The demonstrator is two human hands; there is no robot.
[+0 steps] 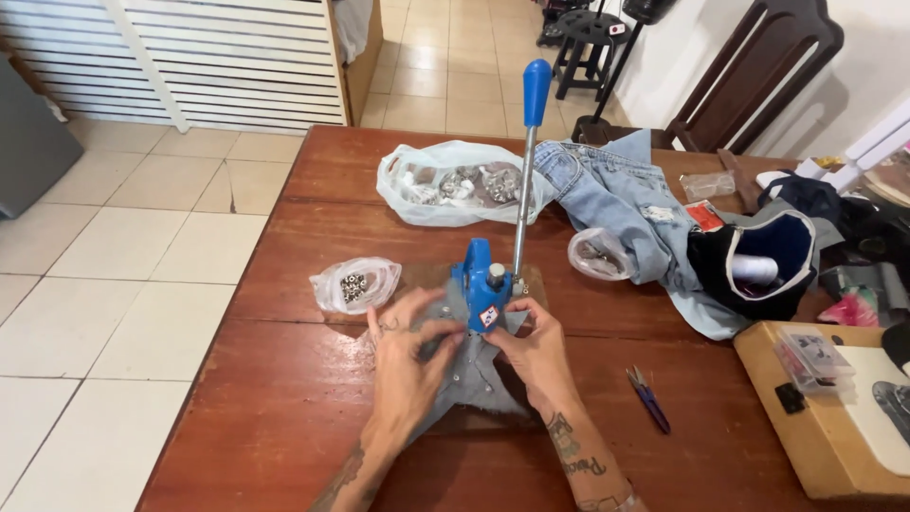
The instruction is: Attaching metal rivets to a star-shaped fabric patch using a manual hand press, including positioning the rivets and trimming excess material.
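Note:
A blue hand press (482, 284) with a tall metal lever and blue grip (536, 90) stands on the wooden table (284, 398). A grey piece of fabric (474, 374) lies under its head. My left hand (408, 356) pinches the fabric on the left of the press. On the right side, my right hand (536, 346) holds the same fabric with the fingertips at the press base.
A small clear bag of metal studs (355, 284) lies left of the press, a larger bag (455, 185) behind it. Light blue jeans (621, 204), a dark pouch (758, 265), blue snips (649, 398) and a cardboard box (815, 417) sit to the right.

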